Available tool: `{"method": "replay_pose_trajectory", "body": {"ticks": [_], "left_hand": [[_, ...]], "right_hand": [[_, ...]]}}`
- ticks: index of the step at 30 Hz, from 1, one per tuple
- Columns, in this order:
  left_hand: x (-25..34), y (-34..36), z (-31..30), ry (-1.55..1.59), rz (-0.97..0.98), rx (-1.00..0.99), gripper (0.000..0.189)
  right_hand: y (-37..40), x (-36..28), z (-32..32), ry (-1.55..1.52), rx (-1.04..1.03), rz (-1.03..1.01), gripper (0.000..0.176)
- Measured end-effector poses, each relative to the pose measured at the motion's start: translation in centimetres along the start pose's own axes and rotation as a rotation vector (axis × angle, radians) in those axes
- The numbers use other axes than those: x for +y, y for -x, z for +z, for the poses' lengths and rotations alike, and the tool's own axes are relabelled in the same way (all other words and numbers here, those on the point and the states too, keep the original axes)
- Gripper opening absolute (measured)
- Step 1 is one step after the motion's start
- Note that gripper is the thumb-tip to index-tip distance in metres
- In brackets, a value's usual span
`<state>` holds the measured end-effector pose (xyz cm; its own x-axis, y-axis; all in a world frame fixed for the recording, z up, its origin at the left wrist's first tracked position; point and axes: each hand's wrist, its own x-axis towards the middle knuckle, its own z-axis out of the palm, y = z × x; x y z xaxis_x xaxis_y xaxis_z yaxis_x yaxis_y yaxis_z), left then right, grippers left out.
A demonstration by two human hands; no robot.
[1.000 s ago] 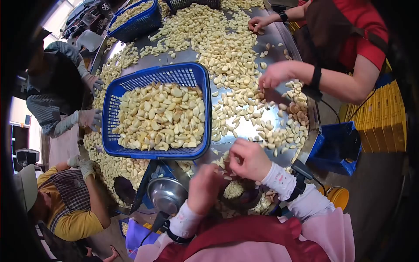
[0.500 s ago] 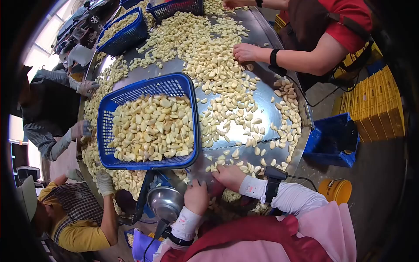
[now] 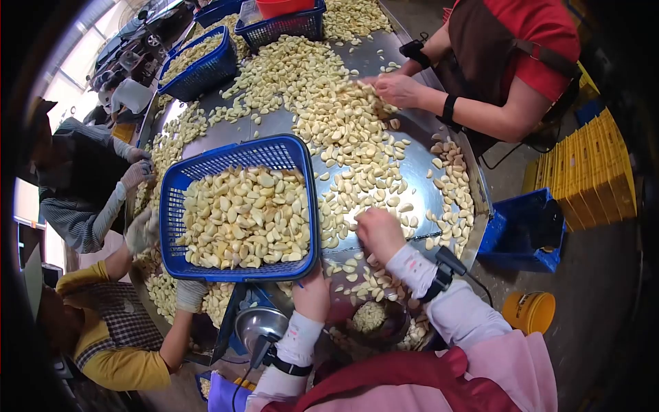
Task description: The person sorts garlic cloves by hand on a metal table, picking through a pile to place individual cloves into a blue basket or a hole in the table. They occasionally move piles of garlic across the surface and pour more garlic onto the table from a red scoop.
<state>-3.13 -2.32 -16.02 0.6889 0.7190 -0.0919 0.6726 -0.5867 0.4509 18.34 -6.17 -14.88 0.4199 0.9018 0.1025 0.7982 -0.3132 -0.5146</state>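
Observation:
A large blue plastic basket [image 3: 237, 278] full of peeled garlic cloves [image 3: 247, 216] stands on the metal table in front of me. My left hand [image 3: 312, 296] is at its near right corner, with the fingertips hidden at the rim. Right of the basket, my right hand [image 3: 379, 233] reaches over loose garlic cloves [image 3: 357, 180], its fingers curled down; whatever lies under them is hidden. Close to my body, a round opening or bowl [image 3: 369, 317] holds small pale garlic pieces. A steel bowl [image 3: 259, 323] sits left of my left wrist.
Across the table, a person in red [image 3: 508, 75] handles cloves. Two gloved people work along the left side. More blue baskets [image 3: 199, 69] stand at the far end. On the right are a blue crate [image 3: 518, 230], stacked yellow crates [image 3: 590, 168] and a yellow bucket [image 3: 528, 312].
My right hand has moved forward from the near edge onto the cloves. My left hand has risen to the basket's corner. The person in red has brought both hands together.

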Motion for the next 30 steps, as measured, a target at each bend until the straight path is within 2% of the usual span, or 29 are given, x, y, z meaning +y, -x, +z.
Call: {"method": "replay_pose_trajectory", "body": {"ticks": [2, 3, 4, 5, 6, 7, 8, 10, 11, 12, 13, 14, 15, 16, 18, 20, 22, 23, 25, 26, 28, 30], "left_hand": [[-1.2, -1.4, 1.6, -0.059, 0.179, 0.137, 0.035], [-1.4, -1.7, 3.3, 0.028, 0.029, -0.037, 0.041], [0.3, -2.0, 2.0, 0.027, 0.035, -0.029, 0.041], [2.7, -2.2, -0.6, 0.055, 0.022, -0.265, 0.034], [3.9, -2.3, -2.0, 0.082, 0.004, -0.504, 0.028], [2.8, -2.5, -1.0, 0.122, 0.08, -0.454, 0.021], [3.1, -3.4, -0.7, 0.121, 0.079, -0.453, 0.021], [4.1, -6.1, 0.0, 0.214, 0.024, 0.063, 0.016], [4.3, -7.8, 1.2, 0.196, 0.08, 0.241, 0.015], [4.1, -8.8, 1.7, 0.201, 0.088, 0.26, 0.015], [4.4, -9.5, 1.8, 0.057, 0.08, 0.185, 0.014], [4.7, -9.8, 2.0, -0.087, 0.072, 0.097, 0.014], [4.1, -10.1, 2.8, -0.039, 0.087, 0.072, 0.017], [3.5, -10.7, 3.9, 0.096, 0.188, 0.272, 0.011], [4.1, -10.7, 3.3, -0.08, 0.082, 0.199, 0.008], [4.6, -10.5, 2.3, -0.113, 0.02, 0.108, 0.008], [4.6, -10.4, 2.3, -0.123, 0.036, 0.138, 0.006], [4.2, -10.6, 2.7, -0.124, 0.091, 0.18, 0.006], [3.6, -10.8, 3.3, -0.107, 0.13, 0.191, 0.006], [4.2, -11.1, 2.4, -0.117, 0.137, 0.197, 0.006], [6.0, -9.6, 0.5, -0.049, 0.152, 0.079, 0.007], [9.0, -6.9, -2.1, 0.114, 0.373, 0.138, 0.013]], "right_hand": [[-2.0, 2.8, -0.4, 0.126, 0.096, -0.057, 0.006], [-2.6, 4.1, 0.7, 0.101, 0.097, -0.088, 0.007], [-3.2, 5.0, 1.6, 0.077, 0.098, -0.118, 0.007], [-3.5, 5.2, 1.4, 0.078, 0.104, -0.119, 0.007], [-3.5, 5.3, 1.2, 0.144, 0.022, -0.073, 0.007], [-3.6, 5.3, 1.1, 0.208, -0.062, -0.028, 0.008], [-3.9, 5.4, 1.1, 0.207, -0.062, -0.03, 0.008], [-4.4, 5.6, 1.2, 0.221, -0.076, 0.08, 0.006], [-5.0, 4.3, -0.7, 0.068, -0.01, 0.093, 0.007], [-5.8, 2.5, -2.4, -0.117, 0.212, 0.031, 0.005], [-6.8, -0.3, -4.7, -0.337, 0.365, -0.008, 0.005], [-7.1, -3.3, -6.6, -0.538, 0.435, -0.036, 0.007], [-7.2, -5.7, -7.9, -0.718, 0.332, -0.055, 0.012], [-7.6, -6.9, -9.0, -0.693, 0.193, -0.245, 0.015], [-10.1, -5.8, -9.1, -0.628, 0.052, -0.23, 0.023], [-15.6, -0.9, -6.5, -0.356, 0.143, -0.075, 0.03], [-21.2, 4.3, -3.6, -0.082, -0.102, 0.014, 0.053], [-21.9, 4.3, -3.1, -0.089, -0.087, 0.006, 0.053], [-22.7, 4.3, -1.9, 0.154, -0.117, 0.267, 0.081], [-23.1, 4.6, -2.0, 0.192, -0.317, 0.279, 0.095], [-20.8, 4.3, -1.1, 0.275, -0.295, 0.164, 0.089], [-16.4, 4.1, -0.9, 0.292, -0.381, 0.05, 0.086]]}}
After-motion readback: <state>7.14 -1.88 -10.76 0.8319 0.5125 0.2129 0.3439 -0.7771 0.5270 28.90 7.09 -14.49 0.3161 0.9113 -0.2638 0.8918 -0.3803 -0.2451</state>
